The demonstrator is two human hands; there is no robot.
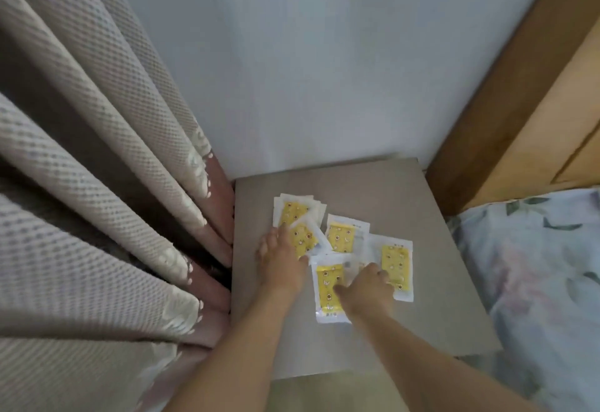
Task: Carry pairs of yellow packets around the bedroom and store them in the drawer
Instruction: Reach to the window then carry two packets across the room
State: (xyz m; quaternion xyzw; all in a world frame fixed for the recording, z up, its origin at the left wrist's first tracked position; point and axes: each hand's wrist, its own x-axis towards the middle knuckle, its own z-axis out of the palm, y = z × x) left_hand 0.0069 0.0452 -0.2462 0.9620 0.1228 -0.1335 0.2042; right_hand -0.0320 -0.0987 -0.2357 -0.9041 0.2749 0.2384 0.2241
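Several yellow packets with white borders lie spread on a grey bedside cabinet top [406,203]. A small stack of packets [293,208] sits at the back left. My left hand [281,257] rests on a tilted packet [305,238], fingers spread over its left edge. A third packet [344,233] lies in the middle and another [396,260] at the right. My right hand [367,288] lies on top of the nearest packet [328,285], fingers curled down onto it. Whether either hand has a grip is unclear. No drawer shows.
A thick beige curtain [97,184] hangs at the left, touching the cabinet's side. A pale wall [308,70] stands behind. A wooden headboard [519,103] rises at the right, with a floral bed sheet [545,281] below it.
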